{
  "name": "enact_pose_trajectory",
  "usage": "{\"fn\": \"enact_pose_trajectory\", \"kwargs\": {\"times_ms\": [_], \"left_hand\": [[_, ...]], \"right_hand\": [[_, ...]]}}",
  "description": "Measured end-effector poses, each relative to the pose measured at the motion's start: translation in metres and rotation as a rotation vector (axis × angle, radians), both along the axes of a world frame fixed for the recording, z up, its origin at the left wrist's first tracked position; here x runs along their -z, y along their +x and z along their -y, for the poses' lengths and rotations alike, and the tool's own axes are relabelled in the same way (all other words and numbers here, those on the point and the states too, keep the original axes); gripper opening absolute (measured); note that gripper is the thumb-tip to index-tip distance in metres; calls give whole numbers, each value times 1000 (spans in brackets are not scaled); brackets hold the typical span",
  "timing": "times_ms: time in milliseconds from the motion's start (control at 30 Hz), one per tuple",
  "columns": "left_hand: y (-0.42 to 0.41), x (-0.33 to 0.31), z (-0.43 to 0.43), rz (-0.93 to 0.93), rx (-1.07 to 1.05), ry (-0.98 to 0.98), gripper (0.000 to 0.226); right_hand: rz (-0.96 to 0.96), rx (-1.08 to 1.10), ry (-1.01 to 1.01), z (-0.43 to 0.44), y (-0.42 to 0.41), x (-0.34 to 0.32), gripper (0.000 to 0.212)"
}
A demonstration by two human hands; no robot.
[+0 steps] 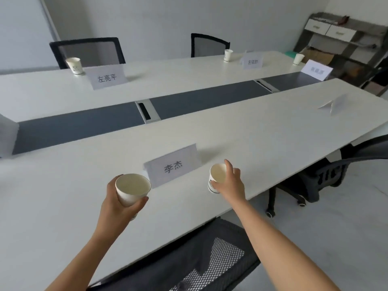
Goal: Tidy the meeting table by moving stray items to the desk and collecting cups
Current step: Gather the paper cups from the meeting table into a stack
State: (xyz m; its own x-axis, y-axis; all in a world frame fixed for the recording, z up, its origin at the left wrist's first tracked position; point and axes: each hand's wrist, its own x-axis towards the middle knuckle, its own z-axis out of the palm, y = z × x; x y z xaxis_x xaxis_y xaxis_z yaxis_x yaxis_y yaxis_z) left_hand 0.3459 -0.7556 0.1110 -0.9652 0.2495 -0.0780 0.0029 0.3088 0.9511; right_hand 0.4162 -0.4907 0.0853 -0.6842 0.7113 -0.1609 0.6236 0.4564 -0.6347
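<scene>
Holding one paper cup (pixel 132 189) up over the table (pixel 273 133), the left hand (pixel 117 203) has its fingers and thumb curled round the cup's side. The right hand (pixel 232 183) wraps round a second cup (pixel 216 177), just right of the name card (pixel 173 166), near the table's front edge. This cup leans a little, and I cannot tell if it touches the table. I think the good way is to grip it softly so it does not squash, lift it straight, then slide one cup inside the other. On the far side stand a left cup (pixel 74 65), a middle cup (pixel 228 55) and a right cup (pixel 298 59).
</scene>
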Motion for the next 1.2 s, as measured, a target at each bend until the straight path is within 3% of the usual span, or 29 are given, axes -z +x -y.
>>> {"fn": "enact_pose_trajectory", "kwargs": {"times_ms": [133, 233, 333, 533, 633, 767, 967, 1200], "left_hand": [[6, -5, -36, -4, -58, -11, 66], [16, -1, -78, -1, -30, -34, 70], [30, -1, -133, -39, 74, -65, 79], [74, -16, -284, -229, 394, -66, 87], [110, -22, -363, -224, 603, -22, 88], [154, -22, -439, -242, 800, 33, 93], [180, -13, -512, -271, 978, 59, 70], [170, 5, -591, -318, 1005, 76, 74]], "right_hand": [[120, -112, 0, -23, -8, 16, 75], [158, -276, -56, -39, 1, 16, 90], [82, -322, -91, -64, 20, -5, 88], [-252, -159, -386, -158, 96, -63, 32], [-310, -11, -380, -215, 144, -70, 19], [-338, 203, -325, -271, 197, -69, 9], [-367, 360, -281, -324, 234, -70, 6], [-360, 455, -194, -400, 235, -72, 8]]}}
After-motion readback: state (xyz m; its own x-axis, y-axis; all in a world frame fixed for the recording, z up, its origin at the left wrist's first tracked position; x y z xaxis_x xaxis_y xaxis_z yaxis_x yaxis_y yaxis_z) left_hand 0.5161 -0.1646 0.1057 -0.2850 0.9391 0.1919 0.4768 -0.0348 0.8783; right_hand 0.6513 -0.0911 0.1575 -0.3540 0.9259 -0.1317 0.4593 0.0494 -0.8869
